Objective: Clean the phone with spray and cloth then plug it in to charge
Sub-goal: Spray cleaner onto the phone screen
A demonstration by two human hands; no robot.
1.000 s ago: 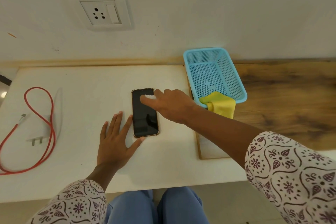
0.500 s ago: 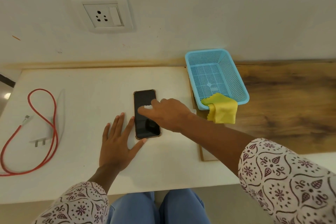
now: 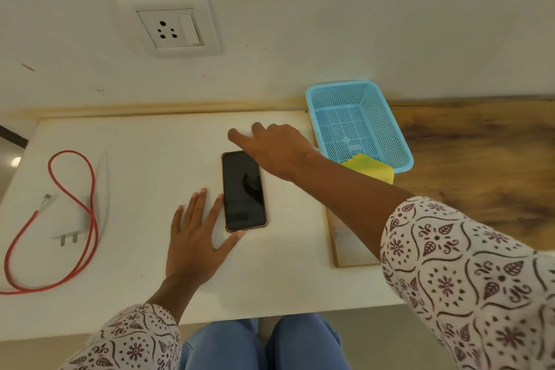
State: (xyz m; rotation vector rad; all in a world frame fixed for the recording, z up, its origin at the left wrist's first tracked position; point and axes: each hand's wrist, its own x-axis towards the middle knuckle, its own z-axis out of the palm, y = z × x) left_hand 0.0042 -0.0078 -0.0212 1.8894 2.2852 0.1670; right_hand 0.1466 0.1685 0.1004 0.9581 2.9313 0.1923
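Red cable (image 3: 90,189) and white charger (image 3: 70,224) are laid at the table's (image 3: 150,141) left. Left hand (image 3: 195,237) is pressed flat, fingers spread, thumb tip touching the phone's (image 3: 244,191) near-left corner. Phone is laid screen-up mid-table. Right hand (image 3: 274,149) is held above the phone's far end, fingers loosely extended, something small and white pinched at the fingertips. Yellow cloth (image 3: 371,170) is draped over the blue basket's (image 3: 387,126) near rim

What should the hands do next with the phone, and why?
Probably the right hand should reach for the red cable with its white charger at the table's left. The phone lies flat, screen dark, with nothing plugged in, steadied by the left hand; the yellow cloth already hangs on the blue basket, so wiping looks done. The wall socket is free.
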